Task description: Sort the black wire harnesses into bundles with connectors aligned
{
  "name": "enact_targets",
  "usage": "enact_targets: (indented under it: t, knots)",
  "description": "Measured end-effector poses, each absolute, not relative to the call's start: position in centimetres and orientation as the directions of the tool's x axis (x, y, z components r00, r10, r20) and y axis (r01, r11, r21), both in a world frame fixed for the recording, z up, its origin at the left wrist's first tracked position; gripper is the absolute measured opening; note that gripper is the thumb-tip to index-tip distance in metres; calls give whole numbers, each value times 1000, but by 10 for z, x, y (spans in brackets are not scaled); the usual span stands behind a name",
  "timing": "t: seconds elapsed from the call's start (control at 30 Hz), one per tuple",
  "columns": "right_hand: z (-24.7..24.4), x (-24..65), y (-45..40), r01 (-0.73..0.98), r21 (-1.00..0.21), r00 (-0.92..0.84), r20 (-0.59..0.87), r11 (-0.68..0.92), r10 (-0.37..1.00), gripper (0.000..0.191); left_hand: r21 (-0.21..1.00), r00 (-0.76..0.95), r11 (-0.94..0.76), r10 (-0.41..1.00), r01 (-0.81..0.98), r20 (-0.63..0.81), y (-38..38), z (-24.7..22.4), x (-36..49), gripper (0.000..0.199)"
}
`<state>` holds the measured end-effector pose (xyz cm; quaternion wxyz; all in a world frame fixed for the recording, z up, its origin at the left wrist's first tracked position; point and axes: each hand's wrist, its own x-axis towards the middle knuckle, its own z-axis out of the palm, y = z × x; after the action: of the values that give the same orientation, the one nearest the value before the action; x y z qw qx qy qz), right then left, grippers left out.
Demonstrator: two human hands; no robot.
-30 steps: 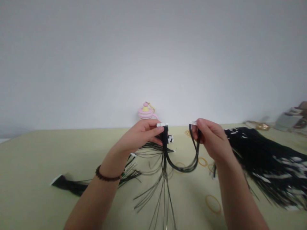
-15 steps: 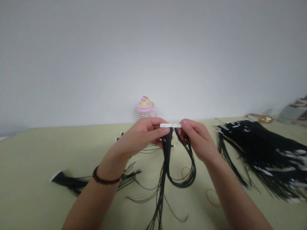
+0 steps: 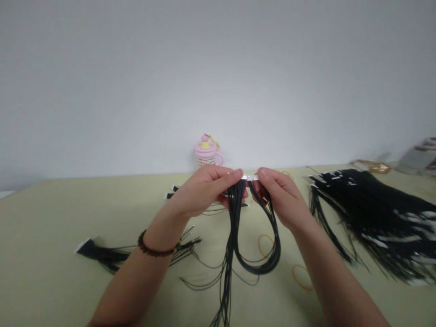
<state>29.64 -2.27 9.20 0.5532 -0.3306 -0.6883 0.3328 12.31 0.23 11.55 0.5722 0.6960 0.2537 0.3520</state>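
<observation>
A white connector strip is held level above the table between both hands. From it hang black wires; some form a loop on the right, and others trail down to loose ends. My left hand pinches the strip's left part, thumb on the front. On its right end, my right hand has thumb and fingers closed. The fingers behind the strip are partly hidden.
On the right of the table lies a large pile of black wire bundles. Another bundle lies left, under my left forearm. A pink cup stands by the wall. Yellow rubber bands lie near my right forearm.
My left thumb has moved up over the front of the strip and covers more of it. The wire loop hangs slightly lower and wider.
</observation>
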Motion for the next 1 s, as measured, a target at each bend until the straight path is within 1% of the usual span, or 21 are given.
enact_targets:
  t: [0.17, 0.23, 0.47, 0.57, 0.63, 0.7, 0.77, 0.87, 0.93, 1.0]
  knots:
    - [87, 295, -21, 65, -854, -178, 498, 516, 848, 42, 994, 667, -105, 738, -37, 103, 3, 116, 125, 25]
    - [84, 294, -21, 60, -866, -183, 479, 497, 858, 42, 994, 669, -111, 737, -22, 97, 3, 115, 126, 27]
    - [83, 292, -21, 21, -871, -185, 479, 491, 858, 40, 946, 627, -310, 756, 92, 187, -1, 113, 131, 44]
    - [85, 293, -22, 77, -857, -168, 493, 510, 854, 41, 886, 597, -436, 757, 158, 266, -5, 118, 131, 45]
    - [85, 293, -23, 139, -837, -159, 509, 529, 846, 41, 852, 582, -481, 760, 205, 289, -6, 120, 130, 44]
    - [86, 294, -22, 189, -818, -156, 520, 542, 840, 41, 860, 583, -455, 772, 231, 252, -5, 120, 129, 42]
    - [84, 294, -21, 197, -819, -167, 514, 539, 842, 42, 892, 594, -390, 782, 230, 189, -3, 119, 128, 38]
    - [81, 292, -19, 137, -860, -203, 462, 492, 863, 41, 907, 627, -352, 767, 231, 138, 0, 117, 126, 33]
    - [78, 291, -16, 90, -884, -226, 430, 459, 874, 41, 898, 642, -368, 755, 243, 135, 0, 117, 126, 34]
    - [77, 290, -14, 78, -892, -243, 416, 445, 876, 41, 891, 642, -381, 753, 245, 145, 0, 117, 126, 36]
